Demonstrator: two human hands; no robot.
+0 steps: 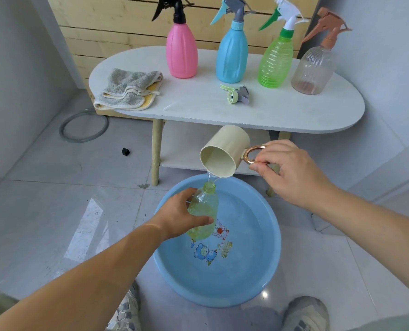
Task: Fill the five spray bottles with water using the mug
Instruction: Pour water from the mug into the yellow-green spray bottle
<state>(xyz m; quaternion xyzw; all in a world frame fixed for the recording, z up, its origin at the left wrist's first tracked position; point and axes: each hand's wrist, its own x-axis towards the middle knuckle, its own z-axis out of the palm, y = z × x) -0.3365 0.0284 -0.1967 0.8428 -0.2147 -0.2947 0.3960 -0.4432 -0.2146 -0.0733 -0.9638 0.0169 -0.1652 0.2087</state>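
Observation:
My left hand [183,217] grips a pale green bottle [204,206] with no cap, held over the blue basin [265,266]. My right hand [287,170] pinches the copper handle of a cream mug [225,151], tipped so a thin stream of water runs into the bottle's mouth. On the white table [198,103] stand a pink spray bottle [181,51], a blue spray bottle [232,53], a green spray bottle [276,58] and a clear spray bottle [314,68], all with spray heads on. A loose pale green spray head [236,94] lies on the table in front of them.
Folded grey and yellow cloths [129,89] lie on the table's left end. A grey ring [84,125] and a small black object [125,152] lie on the tiled floor. The basin holds water. My shoes [305,314] stand beside it.

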